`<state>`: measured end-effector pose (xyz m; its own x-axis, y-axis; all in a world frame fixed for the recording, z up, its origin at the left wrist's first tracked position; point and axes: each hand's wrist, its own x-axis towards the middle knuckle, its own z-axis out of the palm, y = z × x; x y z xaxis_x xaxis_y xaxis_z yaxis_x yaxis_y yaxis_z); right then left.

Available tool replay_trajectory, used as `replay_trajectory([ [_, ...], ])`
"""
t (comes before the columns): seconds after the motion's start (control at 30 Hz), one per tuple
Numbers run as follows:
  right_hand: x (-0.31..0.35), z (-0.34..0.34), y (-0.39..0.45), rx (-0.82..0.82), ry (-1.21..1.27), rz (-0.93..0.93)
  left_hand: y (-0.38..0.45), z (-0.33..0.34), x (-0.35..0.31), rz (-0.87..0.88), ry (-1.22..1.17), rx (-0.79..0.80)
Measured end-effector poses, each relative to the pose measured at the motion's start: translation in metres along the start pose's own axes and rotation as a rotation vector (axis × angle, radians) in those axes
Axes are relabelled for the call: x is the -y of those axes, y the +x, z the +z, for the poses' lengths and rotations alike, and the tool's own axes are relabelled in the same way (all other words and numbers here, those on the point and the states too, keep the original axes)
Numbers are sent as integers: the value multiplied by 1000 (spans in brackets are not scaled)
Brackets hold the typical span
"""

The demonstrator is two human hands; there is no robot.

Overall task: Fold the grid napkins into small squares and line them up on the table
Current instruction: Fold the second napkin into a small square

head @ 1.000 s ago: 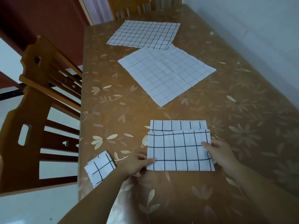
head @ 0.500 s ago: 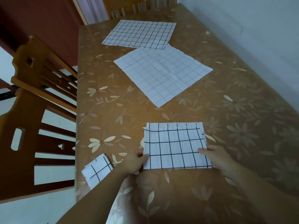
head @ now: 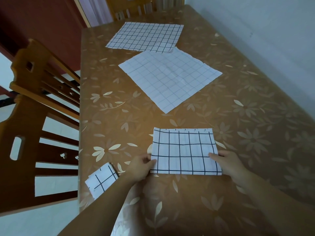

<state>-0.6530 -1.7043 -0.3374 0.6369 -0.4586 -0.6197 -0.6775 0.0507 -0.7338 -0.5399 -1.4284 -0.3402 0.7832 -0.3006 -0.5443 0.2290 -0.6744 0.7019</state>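
A half-folded white napkin with a dark grid (head: 185, 151) lies in front of me on the table. My left hand (head: 142, 166) pinches its left edge near the lower corner. My right hand (head: 227, 163) rests on its right edge, fingers over the cloth. The upper layer almost reaches the far edge, leaving a thin strip showing. A small folded square napkin (head: 102, 180) sits by the table's left edge, partly behind my left forearm. Two unfolded napkins lie farther away: a faint-grid one (head: 170, 77) in the middle and a dark-grid one (head: 146, 37) at the far end.
The table (head: 247, 133) has a glossy brown floral cover. Wooden chairs stand at the left (head: 39, 106) and at the far end (head: 131, 7). A pale wall runs along the table's right side.
The napkin's top layer has been pushed away from me until it nearly meets the far edge. Both hands stayed at its side edges.
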Motion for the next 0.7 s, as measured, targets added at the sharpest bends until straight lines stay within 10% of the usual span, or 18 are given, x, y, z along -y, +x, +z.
replay_trajectory([
  [0.7,7,9,3,-109,-257,-6,-5,20,0,114,519,-262],
])
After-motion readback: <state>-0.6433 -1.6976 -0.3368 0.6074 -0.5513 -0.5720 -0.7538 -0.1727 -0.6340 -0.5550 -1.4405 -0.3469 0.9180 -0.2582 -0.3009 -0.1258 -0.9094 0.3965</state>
